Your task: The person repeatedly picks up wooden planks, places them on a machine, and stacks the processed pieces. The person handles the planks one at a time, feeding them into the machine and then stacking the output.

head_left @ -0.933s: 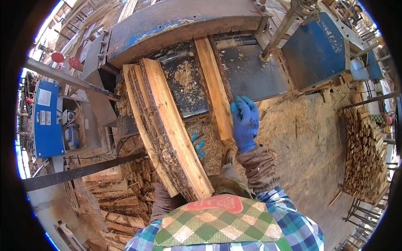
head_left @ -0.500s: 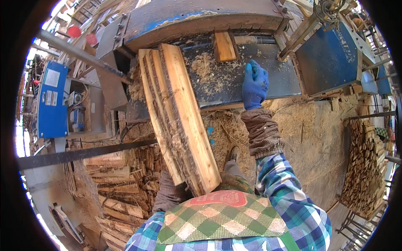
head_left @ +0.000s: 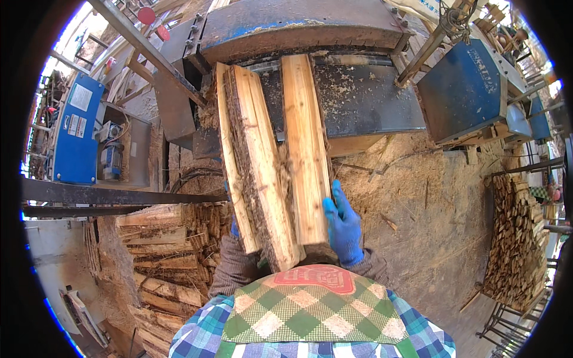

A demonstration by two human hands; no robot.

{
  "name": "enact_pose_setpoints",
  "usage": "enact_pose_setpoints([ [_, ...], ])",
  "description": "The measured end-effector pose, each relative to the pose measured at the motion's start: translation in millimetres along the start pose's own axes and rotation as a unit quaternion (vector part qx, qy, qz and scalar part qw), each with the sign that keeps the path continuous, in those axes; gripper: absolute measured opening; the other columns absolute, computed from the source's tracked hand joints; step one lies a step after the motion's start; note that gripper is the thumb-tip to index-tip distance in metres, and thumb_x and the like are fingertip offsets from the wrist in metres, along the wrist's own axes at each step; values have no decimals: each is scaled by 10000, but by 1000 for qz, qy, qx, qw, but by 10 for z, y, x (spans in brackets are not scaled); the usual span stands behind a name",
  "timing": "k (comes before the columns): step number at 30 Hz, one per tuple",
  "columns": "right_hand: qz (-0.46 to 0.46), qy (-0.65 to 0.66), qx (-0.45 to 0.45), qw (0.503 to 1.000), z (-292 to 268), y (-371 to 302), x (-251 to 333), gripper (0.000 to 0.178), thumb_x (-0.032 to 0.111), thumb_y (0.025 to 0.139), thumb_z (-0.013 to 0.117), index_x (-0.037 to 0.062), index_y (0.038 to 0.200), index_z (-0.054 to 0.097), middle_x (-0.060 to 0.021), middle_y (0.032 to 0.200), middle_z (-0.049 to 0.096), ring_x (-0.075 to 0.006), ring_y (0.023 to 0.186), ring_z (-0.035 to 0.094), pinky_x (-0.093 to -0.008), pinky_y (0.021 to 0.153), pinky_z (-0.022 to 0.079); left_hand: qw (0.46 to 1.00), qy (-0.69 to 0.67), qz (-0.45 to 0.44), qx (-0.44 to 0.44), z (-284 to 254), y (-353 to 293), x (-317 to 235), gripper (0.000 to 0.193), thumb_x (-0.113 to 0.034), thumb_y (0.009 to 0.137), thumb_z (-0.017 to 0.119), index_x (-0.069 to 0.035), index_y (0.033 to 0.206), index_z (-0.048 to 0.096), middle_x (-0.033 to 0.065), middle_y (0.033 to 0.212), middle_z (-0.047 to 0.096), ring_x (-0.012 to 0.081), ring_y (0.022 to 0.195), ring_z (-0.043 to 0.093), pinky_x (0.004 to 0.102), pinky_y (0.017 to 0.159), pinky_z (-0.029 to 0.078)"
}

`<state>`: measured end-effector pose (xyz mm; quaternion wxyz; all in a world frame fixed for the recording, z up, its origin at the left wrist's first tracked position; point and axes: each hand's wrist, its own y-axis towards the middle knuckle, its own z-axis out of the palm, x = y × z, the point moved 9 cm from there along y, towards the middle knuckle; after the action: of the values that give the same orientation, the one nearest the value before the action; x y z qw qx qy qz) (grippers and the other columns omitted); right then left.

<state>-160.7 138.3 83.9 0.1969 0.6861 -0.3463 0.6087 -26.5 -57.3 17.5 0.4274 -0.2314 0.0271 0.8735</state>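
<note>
My right hand (head_left: 343,224), in a blue glove, grips the near end of a pale sawn plank (head_left: 304,149) from its right side. The plank's far end lies on the dark steel machine table (head_left: 364,101). Just left of it, several long bark-edged slabs (head_left: 256,173) are stacked together and run from my chest up to the machine. My left hand (head_left: 234,228) is almost hidden under the slabs' left edge and holds them from below; only a sliver of its blue glove shows.
A blue-grey metal hood (head_left: 298,27) covers the machine's far side. A blue box (head_left: 462,89) stands at the right and a blue control cabinet (head_left: 74,134) at the left. Cut wood is piled at lower left (head_left: 161,250) and far right (head_left: 516,238). Sawdust covers the ground (head_left: 418,203).
My right hand has drawn back from the machine table toward my chest and now holds the long pale plank beside the slabs. The slabs have swung more upright in the view.
</note>
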Motion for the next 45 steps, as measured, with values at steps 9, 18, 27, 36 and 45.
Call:
enact_pose_setpoints([
  [9,51,146,16,988,226,282,-37,476,75,1031,532,-18,1488,434,-159,1528,457,-187,1303,516,-328,1046,462,1000,-16,9,-19,-144,87,-150,853,-670,953,480,-49,1527,364,185,1453,497,301,1271,540,471,1049,491],
  [18,-172,-124,-123,969,408,1223,405,343,155,990,638,-10,1290,630,-181,1172,615,-271,1066,619,-358,896,553,997,-14,-2,-80,-355,27,-118,854,-677,952,471,-50,1523,370,191,1443,507,309,1254,556,479,1036,505],
  [27,-132,-194,-199,952,612,2466,606,359,214,1012,563,22,1313,606,-187,1140,616,-326,992,621,-424,847,526,996,-13,-5,-89,-366,27,-152,855,-685,952,461,-51,1520,375,196,1433,516,316,1237,573,487,1022,520],
  [36,-213,-119,-121,962,597,2241,595,420,312,1011,565,52,1338,609,-159,1175,627,-245,1026,618,-408,875,524,999,-13,43,-8,-265,152,-400,857,-692,951,452,-52,1517,381,201,1423,525,324,1220,590,495,1008,534],
  [45,65,174,130,974,561,-287,-337,649,130,1005,614,-11,1554,299,-138,1604,338,-209,1444,360,-346,1150,343,996,-1,84,5,-336,-371,-562,859,-699,950,443,-53,1513,387,206,1413,535,332,1203,607,503,994,549],
])
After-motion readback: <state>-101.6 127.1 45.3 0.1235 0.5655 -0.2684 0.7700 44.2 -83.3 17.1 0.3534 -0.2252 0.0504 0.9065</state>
